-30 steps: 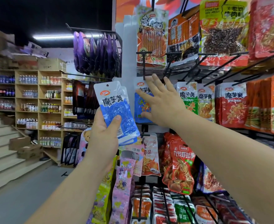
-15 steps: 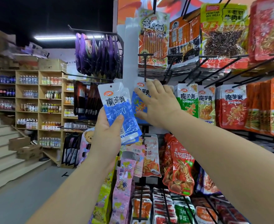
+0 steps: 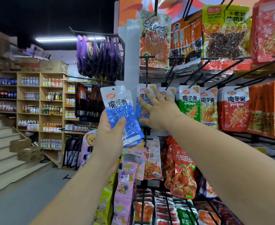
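Left hand [image 3: 108, 140] is gripping a glossy, crinkly stack of blue 魔芋爽 packets [image 3: 122, 111], thumb clamping the front, just left of the rack. Right hand [image 3: 161, 111], fingers spread flat, is resting on the hanging blue packets [image 3: 142, 109] beside the green packets [image 3: 189, 103], same 魔芋爽 label.

left hand [image 3: 108, 140] gripping blue packets [image 3: 122, 114], right hand [image 3: 161, 111] on hanging packet [image 3: 142, 104]

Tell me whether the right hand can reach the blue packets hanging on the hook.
Probably yes: the right hand is spread over the hanging blue packets, seemingly touching them, with nothing in between.
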The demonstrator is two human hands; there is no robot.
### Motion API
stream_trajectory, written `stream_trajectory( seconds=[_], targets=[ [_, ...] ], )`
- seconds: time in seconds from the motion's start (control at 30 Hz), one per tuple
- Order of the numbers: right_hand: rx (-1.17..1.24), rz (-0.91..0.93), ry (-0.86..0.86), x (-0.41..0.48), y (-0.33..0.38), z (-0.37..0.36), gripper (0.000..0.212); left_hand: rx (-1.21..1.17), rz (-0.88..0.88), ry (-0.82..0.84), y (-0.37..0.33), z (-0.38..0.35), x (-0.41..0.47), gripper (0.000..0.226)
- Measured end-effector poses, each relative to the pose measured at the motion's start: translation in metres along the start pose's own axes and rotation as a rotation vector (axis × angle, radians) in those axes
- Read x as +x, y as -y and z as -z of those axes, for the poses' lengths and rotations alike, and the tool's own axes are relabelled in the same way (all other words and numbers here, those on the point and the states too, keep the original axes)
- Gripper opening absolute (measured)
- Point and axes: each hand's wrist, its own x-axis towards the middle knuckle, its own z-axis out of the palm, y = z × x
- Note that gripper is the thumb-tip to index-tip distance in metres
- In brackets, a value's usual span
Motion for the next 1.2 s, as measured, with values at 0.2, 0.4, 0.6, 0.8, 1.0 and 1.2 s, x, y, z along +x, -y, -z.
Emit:
stream_trajectory(
  seconds=[0.2,0.4,0.6,0.8,1.0,1.2],
  targets=[
    [0.125,0.002,-0.167,-0.013,0.0,0.013,0.06,0.005,-0.044,0.046,-0.008,0.001,-0.007,0.038],
    [1.407,-0.151,-0.444,-0.087,0.028,0.046,0.042,0.013,-0.127,0.097,-0.019,-0.003,-0.032,0.047],
    [1.903,-0.224,-0.366,-0.154,0.041,0.037,0.028,0.004,-0.058,0.172,-0.013,-0.016,-0.072,0.051],
    [2.16,-0.277,-0.234,-0.207,0.057,0.009,0.018,0.013,0.085,0.235,0.008,-0.023,-0.12,0.056],
    [1.943,-0.424,-0.341,-0.236,0.068,-0.015,0.032,-0.048,0.223,0.178,0.025,-0.028,-0.147,0.044],
    [2.192,-0.677,-0.405,-0.251,0.065,-0.028,0.023,0.113,0.195,0.104,0.025,-0.026,-0.151,0.05]
  ],
)
